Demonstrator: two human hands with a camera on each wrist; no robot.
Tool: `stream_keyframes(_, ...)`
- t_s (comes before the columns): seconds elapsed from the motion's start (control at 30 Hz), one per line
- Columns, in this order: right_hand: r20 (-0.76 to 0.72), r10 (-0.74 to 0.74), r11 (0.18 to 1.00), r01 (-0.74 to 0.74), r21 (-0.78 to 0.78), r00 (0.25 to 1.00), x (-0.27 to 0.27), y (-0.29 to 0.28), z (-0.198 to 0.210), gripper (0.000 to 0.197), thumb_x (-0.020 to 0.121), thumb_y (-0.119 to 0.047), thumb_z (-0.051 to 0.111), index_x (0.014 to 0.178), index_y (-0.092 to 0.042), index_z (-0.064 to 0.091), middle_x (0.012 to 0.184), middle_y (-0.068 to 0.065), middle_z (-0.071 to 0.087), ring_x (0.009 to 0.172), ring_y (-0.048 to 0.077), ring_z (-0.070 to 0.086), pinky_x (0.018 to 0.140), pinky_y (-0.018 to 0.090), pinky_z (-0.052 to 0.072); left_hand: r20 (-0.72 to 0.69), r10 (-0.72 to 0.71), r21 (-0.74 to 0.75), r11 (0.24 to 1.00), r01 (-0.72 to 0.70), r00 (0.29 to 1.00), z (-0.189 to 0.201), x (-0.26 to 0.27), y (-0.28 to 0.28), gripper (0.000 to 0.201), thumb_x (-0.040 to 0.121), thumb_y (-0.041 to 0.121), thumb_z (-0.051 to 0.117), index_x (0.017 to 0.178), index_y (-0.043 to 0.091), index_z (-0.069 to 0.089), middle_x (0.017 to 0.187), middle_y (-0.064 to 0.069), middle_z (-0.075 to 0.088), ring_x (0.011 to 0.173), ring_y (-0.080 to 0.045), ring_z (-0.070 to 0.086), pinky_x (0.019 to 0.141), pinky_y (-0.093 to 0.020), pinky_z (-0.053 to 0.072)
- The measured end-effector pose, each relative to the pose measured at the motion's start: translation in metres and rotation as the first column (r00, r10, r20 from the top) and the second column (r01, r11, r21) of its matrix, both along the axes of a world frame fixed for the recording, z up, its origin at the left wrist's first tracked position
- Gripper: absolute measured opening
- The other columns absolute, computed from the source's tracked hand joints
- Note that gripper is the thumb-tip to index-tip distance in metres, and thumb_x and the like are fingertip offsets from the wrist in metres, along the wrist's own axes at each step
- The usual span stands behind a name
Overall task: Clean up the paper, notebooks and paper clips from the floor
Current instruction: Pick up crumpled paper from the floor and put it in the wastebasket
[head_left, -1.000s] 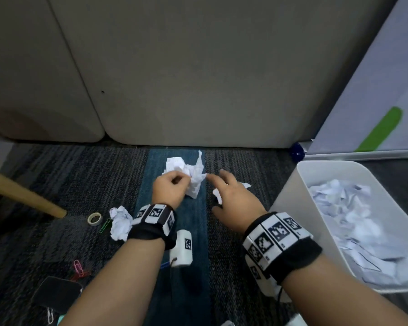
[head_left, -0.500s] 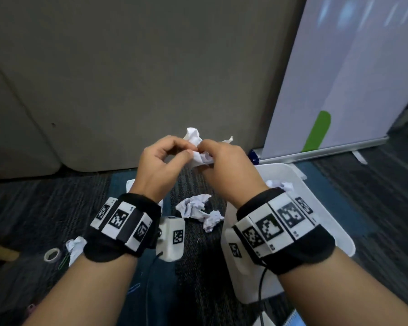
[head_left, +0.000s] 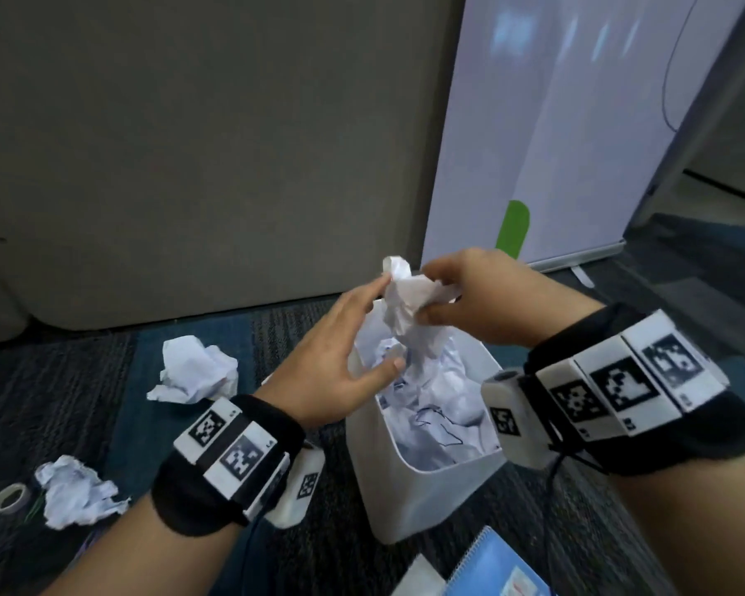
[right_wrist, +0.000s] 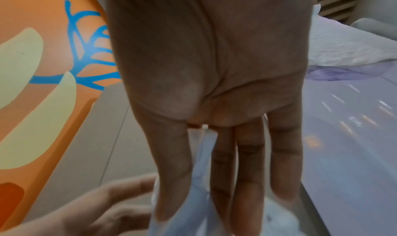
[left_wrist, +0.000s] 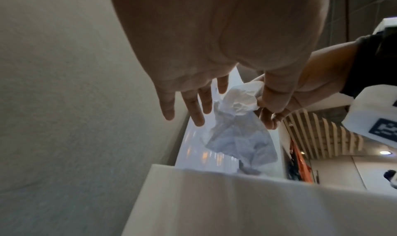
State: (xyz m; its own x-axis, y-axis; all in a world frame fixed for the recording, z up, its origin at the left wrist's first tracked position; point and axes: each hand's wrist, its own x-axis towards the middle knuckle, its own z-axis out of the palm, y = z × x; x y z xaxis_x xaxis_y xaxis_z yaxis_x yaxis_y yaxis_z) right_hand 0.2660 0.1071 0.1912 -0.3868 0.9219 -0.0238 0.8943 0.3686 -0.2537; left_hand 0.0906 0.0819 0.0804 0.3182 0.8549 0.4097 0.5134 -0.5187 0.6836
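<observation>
While over the bin [head_left: 422, 501], crumpled white paper [head_left: 407, 296] hangs in r. hand [head_left: 469, 303].

Crumpled white paper wad [head_left: 405, 294], creased and matt, smooth white plastic bin [head_left: 422, 488] with a dull sheen, ribbed dark carpet [head_left: 82, 380], rough-looking, matt grey fabric panel [head_left: 211, 144], glossy banner [head_left: 577, 122], glossy blue spiral-bound notebook [head_left: 491, 565], black cloth wristbands [head_left: 198, 496]

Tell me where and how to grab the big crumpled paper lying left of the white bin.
Take the crumpled paper from above, fingers closing across its raised, puffed middle. It lies loose on the carpet, apart from the white bin, and its flat edges hug the floor, so the top is probably the easiest hold.
</observation>
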Motion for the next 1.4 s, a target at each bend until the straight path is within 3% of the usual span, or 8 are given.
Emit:
stream_keyframes(0.1,0.069,0.01,0.996,-0.004,-0.091,0.998,0.013,0.0,-0.017,0.017,0.084,-0.031,0.066,0.097,-0.02,0.066,0.098,0.004,0.066,0.096,0.024,0.06,0.082,0.032,0.048,-0.09,-0.028,0.004,1.0,0.028,0.996,-0.008,0.011,0.001,0.068,0.086,0.047,0.054,0.143,0.05,0.018,0.155,0.018,0.019,0.141,0.002,0.022,0.114,-0.029,0.026)
stream_keyframes(0.37,0.209,0.094,0.935,-0.014,-0.355,0.973,0.029,-0.011,-0.049,0.043,0.079,-0.032,0.072,0.121,-0.032,0.062,0.12,-0.004,0.063,0.109,0.015,0.059,0.087,0.023,0.043,-0.432,-0.042,-0.131,0.991,-0.017,0.901,-0.016,0.025,0.001,0.05,0.077,0.071,0.036,0.113,0.046,0.061,0.132,0.02,0.051,0.13,-0.001,0.038,0.114,-0.04,0.01)
stream_keyframes(0.63,0.149,0.074,0.944,-0.021,-0.329,0.986,0.024,-0.011,-0.046,0.033,0.081,-0.032,0.071,0.113,-0.032,0.066,0.095,-0.01,0.058,0.087,0.008,0.053,0.08,0.021,0.042,-0.659,-0.11,-0.18,0.984,-0.014,0.744,-0.025,0.027,-0.005,0.044,0.095,0.055,0.032,0.105,0.035,0.07,0.128,0.018,0.056,0.132,-0.004,0.032,0.116,-0.049,-0.009)
stream_keyframes(0.73,0.126,0.062,0.969,-0.03,-0.244,0.99,0.016,-0.008,-0.043,0.025,0.081,-0.033,0.07,0.106,-0.029,0.069,0.08,-0.013,0.052,0.082,0.009,0.052,0.078,0.022,0.04,-0.583,-0.093,-0.148,0.989,0.007,0.807,-0.025,0.026,-0.006,0.04,0.093,0.056,0.04,0.096,0.035,0.074,0.124,0.018,0.057,0.126,-0.004,0.039,0.115,-0.046,-0.01)
stream_keyframes(0.87,0.105,0.062,0.993,-0.051,-0.105,0.993,0.001,-0.008,-0.031,0.011,0.081,-0.038,0.067,0.09,-0.031,0.067,0.068,-0.015,0.049,0.076,0.012,0.052,0.074,0.026,0.044,-0.41,-0.054,-0.076,0.997,0.025,0.91,-0.02,0.021,-0.008,0.056,0.078,0.069,0.035,0.084,0.032,0.076,0.123,0.019,0.055,0.119,0.001,0.046,0.105,-0.02,-0.011)
stream_keyframes(1.03,-0.011,0.098,0.995,-0.098,0.022,0.995,-0.038,-0.006,-0.017,0.006,0.082,-0.04,0.064,0.084,-0.034,0.063,0.068,-0.014,0.05,0.078,0.013,0.053,0.075,0.03,0.049,-0.147,0.051,-0.018,0.998,-0.054,0.988,-0.009,-0.006,-0.005,0.041,0.077,0.06,0.052,0.072,0.027,0.075,0.109,0.02,0.058,0.105,0.0,0.05,0.115,-0.038,0.01)
stream_keyframes(1.13,-0.06,0.134,0.99,-0.131,0.06,0.989,-0.067,0.0,-0.014,0.003,0.081,-0.035,0.063,0.079,-0.034,0.062,0.07,-0.011,0.052,0.08,0.015,0.054,0.079,0.031,0.051,-0.041,0.127,0.034,0.991,-0.126,0.991,0.001,-0.037,0.0,0.042,0.078,0.053,0.051,0.07,0.017,0.072,0.089,0.011,0.058,0.088,-0.009,0.054,0.09,-0.035,0.04)
stream_keyframes(1.4,-0.107,0.18,0.984,-0.178,0.024,0.978,-0.152,0.016,-0.043,0.011,0.083,-0.037,0.064,0.088,-0.028,0.066,0.085,-0.006,0.059,0.085,0.015,0.056,0.079,0.028,0.048,-0.047,0.381,-0.067,0.921,-0.384,0.923,-0.015,-0.129,0.002,0.02,0.081,0.036,0.062,0.091,0.02,0.069,0.1,0.008,0.064,0.101,-0.012,0.059,0.095,-0.036,0.045)
